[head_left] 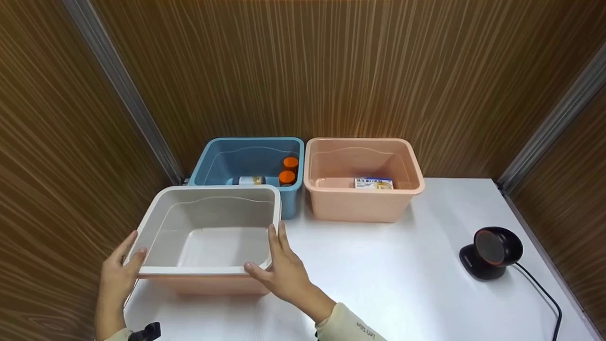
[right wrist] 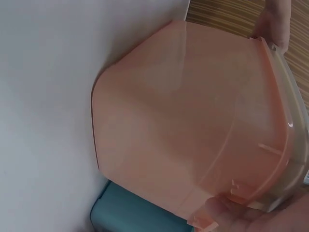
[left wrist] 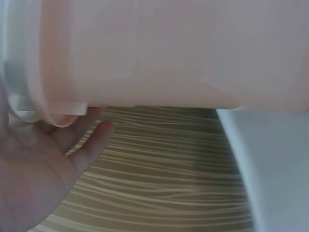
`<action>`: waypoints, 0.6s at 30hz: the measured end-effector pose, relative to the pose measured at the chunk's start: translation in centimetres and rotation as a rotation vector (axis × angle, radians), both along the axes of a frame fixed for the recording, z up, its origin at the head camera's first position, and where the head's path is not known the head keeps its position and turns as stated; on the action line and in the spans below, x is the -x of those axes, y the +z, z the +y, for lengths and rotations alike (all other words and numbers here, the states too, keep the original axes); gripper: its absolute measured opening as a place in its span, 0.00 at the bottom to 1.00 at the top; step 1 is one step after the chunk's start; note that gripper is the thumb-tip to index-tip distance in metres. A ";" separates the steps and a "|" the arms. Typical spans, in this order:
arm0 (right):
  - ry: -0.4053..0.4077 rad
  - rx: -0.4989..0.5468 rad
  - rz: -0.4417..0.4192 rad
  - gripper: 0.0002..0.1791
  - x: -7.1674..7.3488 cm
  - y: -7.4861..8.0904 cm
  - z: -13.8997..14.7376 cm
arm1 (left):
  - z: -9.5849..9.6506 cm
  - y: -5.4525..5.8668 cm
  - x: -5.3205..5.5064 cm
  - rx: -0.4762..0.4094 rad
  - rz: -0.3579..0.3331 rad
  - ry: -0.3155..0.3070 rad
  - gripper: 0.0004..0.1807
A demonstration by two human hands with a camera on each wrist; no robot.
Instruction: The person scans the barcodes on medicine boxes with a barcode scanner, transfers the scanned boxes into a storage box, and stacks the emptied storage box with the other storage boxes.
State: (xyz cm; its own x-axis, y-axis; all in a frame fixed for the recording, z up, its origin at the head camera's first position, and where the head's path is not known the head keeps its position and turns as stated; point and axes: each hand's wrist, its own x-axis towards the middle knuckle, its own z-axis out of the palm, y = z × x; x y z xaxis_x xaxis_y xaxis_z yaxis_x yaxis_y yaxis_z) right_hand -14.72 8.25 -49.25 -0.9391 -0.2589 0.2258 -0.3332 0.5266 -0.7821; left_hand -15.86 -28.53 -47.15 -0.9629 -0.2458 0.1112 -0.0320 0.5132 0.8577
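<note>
In the head view a white bin (head_left: pixel 222 246) sits nested in a pink bin (head_left: pixel 203 284) at the front left. My left hand (head_left: pixel 118 272) holds the white bin's left rim, thumb over its inner side and fingers outside. In the left wrist view, those fingers (left wrist: pixel 89 145) lie under the stacked rims. My right hand (head_left: pixel 289 274) rests round the front right corner with fingers straight along the side and thumb on the front rim. The right wrist view shows its fingertips (right wrist: pixel 219 210) against the outside of the pink bin (right wrist: pixel 159 116).
Behind stands a blue bin (head_left: pixel 293 201) with orange-capped bottles (head_left: pixel 287 178) and a white container (head_left: pixel 251 180). Beside it, another pink bin (head_left: pixel 355 206) holds a small box (head_left: pixel 374 183). A black corded device (head_left: pixel 492 251) stands at right. Wood-patterned walls (head_left: pixel 303 71) enclose the white table (head_left: pixel 378 284).
</note>
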 end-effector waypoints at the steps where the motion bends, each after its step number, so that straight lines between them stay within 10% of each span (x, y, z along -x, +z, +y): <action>1: 0.006 -0.016 -0.004 0.56 0.0 0.2 0.2 | 0.2 0.3 -0.2 0.042 0.009 0.008 0.31; 7: 0.010 -0.122 0.059 0.51 -0.2 1.1 1.2 | 1.6 1.9 -0.8 0.292 0.048 0.024 0.30; 18: 0.007 -0.365 0.350 0.45 -0.3 1.2 3.5 | 7.7 3.5 -1.2 0.595 0.259 -0.126 0.25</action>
